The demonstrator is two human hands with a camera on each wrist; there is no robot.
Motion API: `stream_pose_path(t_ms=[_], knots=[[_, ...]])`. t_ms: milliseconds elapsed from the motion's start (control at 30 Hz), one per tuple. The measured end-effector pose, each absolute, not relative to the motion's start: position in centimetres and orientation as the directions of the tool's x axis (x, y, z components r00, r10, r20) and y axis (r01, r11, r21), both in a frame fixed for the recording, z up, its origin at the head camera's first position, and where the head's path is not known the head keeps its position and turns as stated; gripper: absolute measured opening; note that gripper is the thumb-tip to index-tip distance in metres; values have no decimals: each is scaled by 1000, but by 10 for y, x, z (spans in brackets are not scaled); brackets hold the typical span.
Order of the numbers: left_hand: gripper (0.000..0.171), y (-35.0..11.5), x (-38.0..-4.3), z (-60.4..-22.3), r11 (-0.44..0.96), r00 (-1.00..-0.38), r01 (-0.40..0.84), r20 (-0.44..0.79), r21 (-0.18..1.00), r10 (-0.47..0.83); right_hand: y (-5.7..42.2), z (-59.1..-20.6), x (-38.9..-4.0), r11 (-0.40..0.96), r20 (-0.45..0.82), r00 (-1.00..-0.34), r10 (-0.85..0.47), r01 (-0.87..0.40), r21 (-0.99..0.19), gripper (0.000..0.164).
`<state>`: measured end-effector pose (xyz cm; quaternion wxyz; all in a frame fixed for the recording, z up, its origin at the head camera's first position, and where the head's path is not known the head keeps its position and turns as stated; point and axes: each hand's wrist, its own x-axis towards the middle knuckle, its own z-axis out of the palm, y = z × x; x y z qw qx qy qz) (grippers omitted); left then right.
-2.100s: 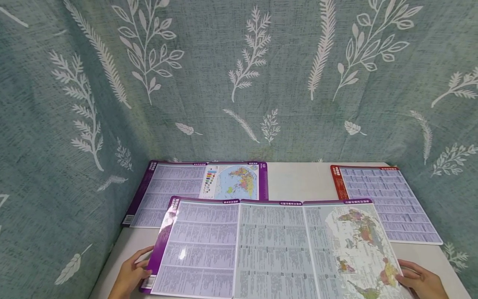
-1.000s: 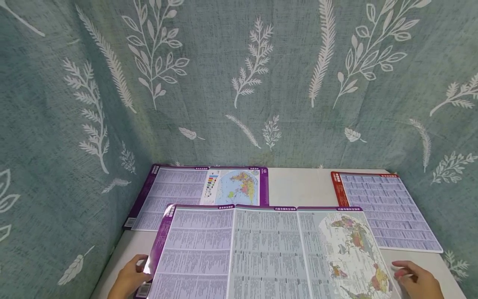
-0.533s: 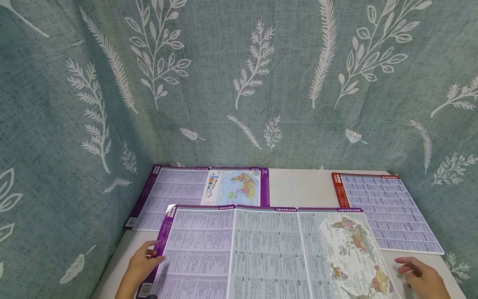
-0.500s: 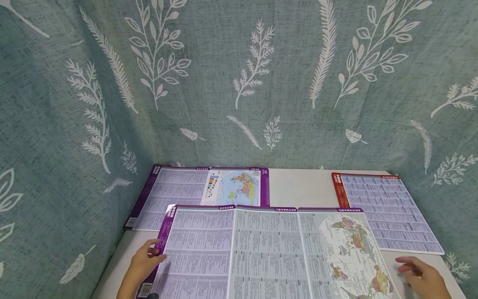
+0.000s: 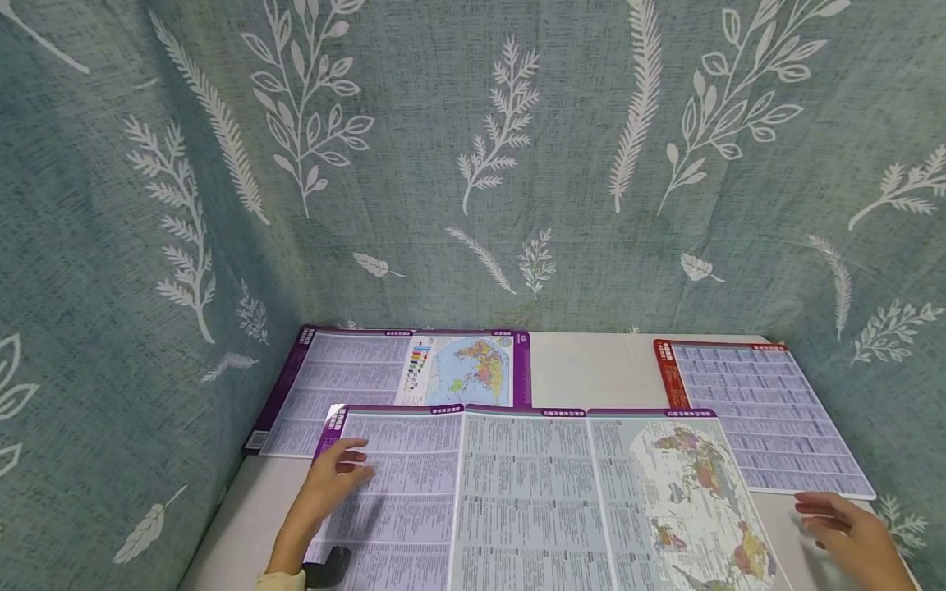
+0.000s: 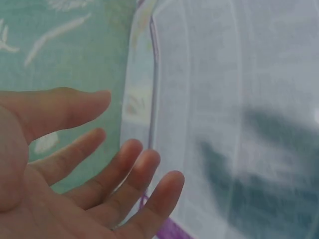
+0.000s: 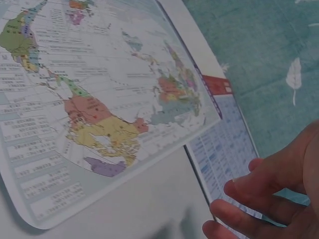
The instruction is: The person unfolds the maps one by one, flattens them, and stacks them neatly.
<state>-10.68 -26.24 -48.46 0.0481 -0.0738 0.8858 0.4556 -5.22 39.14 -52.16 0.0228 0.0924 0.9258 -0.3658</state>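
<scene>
A wide unfolded laminated chart [image 5: 532, 484] with a purple border lies across the front of the table, with text panels and a world map [image 5: 698, 501] on its right panel. Over its left panel hovers my left hand [image 5: 332, 476], fingers spread and loosely bent, holding nothing; its shadow falls on the sheet in the left wrist view. To the right of the chart, apart from its edge, my right hand [image 5: 850, 529] hangs with fingers loosely curled around nothing. The right wrist view shows the chart's rounded corner [image 7: 40, 219] beside that hand [image 7: 269, 194].
Behind lies a purple-bordered chart [image 5: 355, 361] with a blue world map, partly covered by the front one. A red-bordered chart [image 5: 761, 410] lies at the back right, its left side also overlapped. White table [image 5: 591, 369] shows between them. Leaf-patterned green cloth [image 5: 562, 164] hangs around.
The front chart slid slightly left and toward me, then lay still. Both hands let go of its edges; the left rose over the left panel, the right drew off to the right.
</scene>
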Motion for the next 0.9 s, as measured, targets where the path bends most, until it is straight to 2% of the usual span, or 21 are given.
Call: stream_pose_path(t_ms=[133, 333, 467, 633, 900], knots=[[42, -248, -115, -483, 550, -988, -152, -147, 821, -54, 396, -522, -54, 706, -66, -987, 146, 151, -692, 29], [40, -227, -128, -480, 516, -990, -130, -140, 847, -20, 406, -524, -54, 657, 83, -989, 119, 16, -754, 13], [40, -213, -137, -479, 486, -991, -113, -133, 867, 6, 411, -524, -56, 606, 115, -987, 110, -25, -795, 20], [40, -196, -146, -480, 420, -989, -103, -136, 902, 50, 417, -520, -59, 638, 113, -987, 114, -15, -770, 12], [35, -163, -156, -470, 316, -981, -112, -156, 942, 118, 426, -516, -66, 627, 163, -980, 110, -59, -777, 19]])
